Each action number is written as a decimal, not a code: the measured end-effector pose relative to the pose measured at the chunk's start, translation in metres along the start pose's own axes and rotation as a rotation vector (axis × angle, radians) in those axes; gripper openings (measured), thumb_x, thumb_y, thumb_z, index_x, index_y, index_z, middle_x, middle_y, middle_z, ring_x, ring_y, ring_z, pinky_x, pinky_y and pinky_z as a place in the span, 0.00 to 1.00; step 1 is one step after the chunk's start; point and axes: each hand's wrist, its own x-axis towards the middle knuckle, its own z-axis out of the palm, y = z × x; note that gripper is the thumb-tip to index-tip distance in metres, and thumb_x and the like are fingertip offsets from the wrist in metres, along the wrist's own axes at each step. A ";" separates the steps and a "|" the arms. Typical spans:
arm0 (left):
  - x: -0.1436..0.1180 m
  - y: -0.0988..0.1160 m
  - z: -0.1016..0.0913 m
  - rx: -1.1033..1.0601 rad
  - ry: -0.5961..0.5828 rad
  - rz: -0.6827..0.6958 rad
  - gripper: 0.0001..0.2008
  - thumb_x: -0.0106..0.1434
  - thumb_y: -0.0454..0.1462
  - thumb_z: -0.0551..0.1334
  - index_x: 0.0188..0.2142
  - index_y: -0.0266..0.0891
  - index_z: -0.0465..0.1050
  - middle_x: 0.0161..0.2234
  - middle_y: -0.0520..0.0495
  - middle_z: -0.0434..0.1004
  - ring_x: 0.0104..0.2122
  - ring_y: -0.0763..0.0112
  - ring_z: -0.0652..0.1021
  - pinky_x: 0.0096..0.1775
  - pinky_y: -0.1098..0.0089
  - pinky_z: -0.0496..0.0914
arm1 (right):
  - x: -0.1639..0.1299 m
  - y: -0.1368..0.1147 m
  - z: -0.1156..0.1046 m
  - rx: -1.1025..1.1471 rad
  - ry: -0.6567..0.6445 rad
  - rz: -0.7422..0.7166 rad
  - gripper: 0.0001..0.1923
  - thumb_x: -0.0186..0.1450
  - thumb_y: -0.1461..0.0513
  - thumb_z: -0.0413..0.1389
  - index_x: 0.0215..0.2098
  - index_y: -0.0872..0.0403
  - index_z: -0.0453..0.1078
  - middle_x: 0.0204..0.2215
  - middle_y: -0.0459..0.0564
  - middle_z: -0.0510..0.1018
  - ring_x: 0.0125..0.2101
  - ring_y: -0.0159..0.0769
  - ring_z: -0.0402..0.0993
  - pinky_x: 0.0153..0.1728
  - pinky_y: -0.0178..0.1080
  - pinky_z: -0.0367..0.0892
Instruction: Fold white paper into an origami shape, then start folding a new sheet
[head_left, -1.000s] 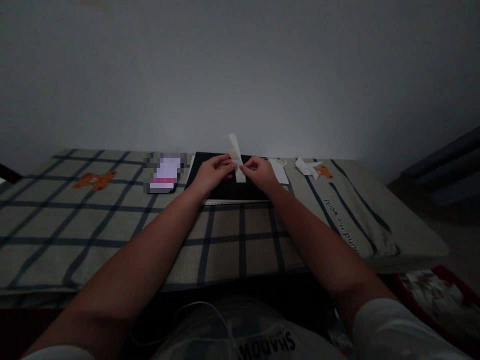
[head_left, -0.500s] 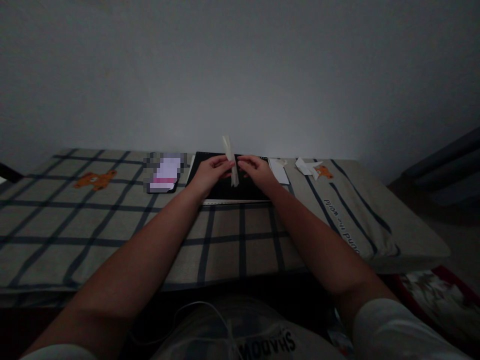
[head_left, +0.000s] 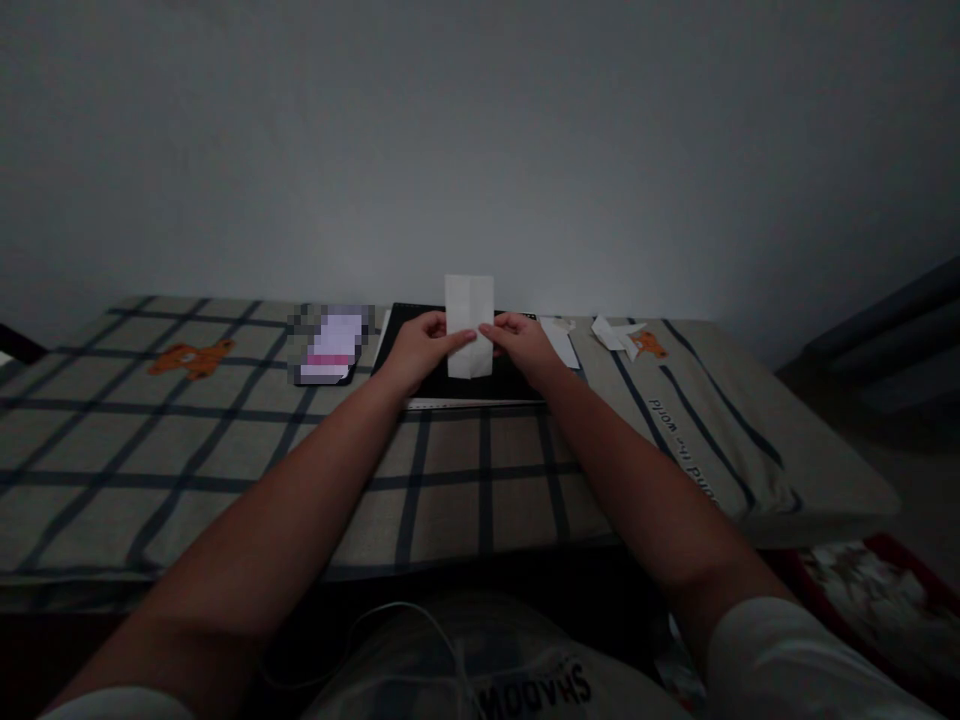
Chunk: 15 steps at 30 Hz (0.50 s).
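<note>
A creased white sheet of paper stands upright between my hands, its broad face toward me and a vertical fold down its middle. My left hand pinches its left side, thumb across the front. On the right side, my right hand grips it the same way, the two thumb tips close together. The fingers behind the paper are partly hidden. Under both hands lies a black notebook with light pages showing at its near edge.
Left of the notebook lies a phone with its screen lit and blurred. To the right are white paper and a folded paper piece. A checked cloth covers the table, with the wall behind it.
The paper was narrow and nearly edge-on between my fingers; now it is opened wider, facing me. My right hand has closed onto its right side.
</note>
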 end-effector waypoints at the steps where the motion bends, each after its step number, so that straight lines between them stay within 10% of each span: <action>1: 0.000 0.000 0.000 -0.033 -0.001 0.000 0.19 0.46 0.44 0.74 0.34 0.36 0.76 0.33 0.47 0.80 0.32 0.69 0.77 0.37 0.67 0.72 | 0.000 -0.001 0.000 -0.005 0.009 0.001 0.16 0.52 0.52 0.66 0.28 0.53 0.70 0.26 0.44 0.75 0.27 0.31 0.70 0.28 0.35 0.68; 15: 0.000 0.001 -0.001 -0.163 0.051 -0.083 0.13 0.50 0.38 0.71 0.33 0.36 0.73 0.32 0.48 0.80 0.31 0.72 0.77 0.36 0.69 0.71 | -0.003 -0.006 0.001 0.108 0.016 0.049 0.13 0.54 0.56 0.67 0.28 0.55 0.72 0.25 0.45 0.75 0.25 0.29 0.70 0.29 0.36 0.68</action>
